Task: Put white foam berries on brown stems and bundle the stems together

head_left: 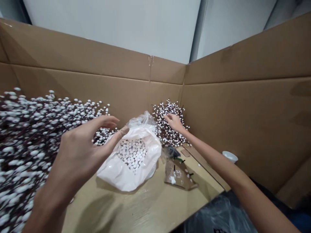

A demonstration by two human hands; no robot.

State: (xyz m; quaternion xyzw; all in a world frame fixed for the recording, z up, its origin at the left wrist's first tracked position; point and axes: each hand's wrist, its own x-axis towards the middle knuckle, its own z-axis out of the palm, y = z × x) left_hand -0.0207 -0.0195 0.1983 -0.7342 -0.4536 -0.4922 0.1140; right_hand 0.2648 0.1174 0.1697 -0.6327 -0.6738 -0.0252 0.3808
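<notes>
My left hand (84, 150) is raised at the left, thumb and fingers apart with nothing between them. Just beyond its fingertips lies an open white plastic bag (126, 183) with many small white balls (133, 155) inside. My right hand (173, 122) reaches out to a bunch of white-berried stems (168, 134) in the far corner. Its fingers are bent together against the bunch; whether a stem is between them cannot be made out. A larger mass of white-berried stems (31, 129) fills the left side, partly behind my left hand.
Cardboard walls (109, 89) stand around the work table (143, 213). A brown cardboard piece (181, 178) with white smears and dark bits lies right of the bag. There is a white cup (230, 157) at the right, and dark plastic sheeting (216, 213) at the front right.
</notes>
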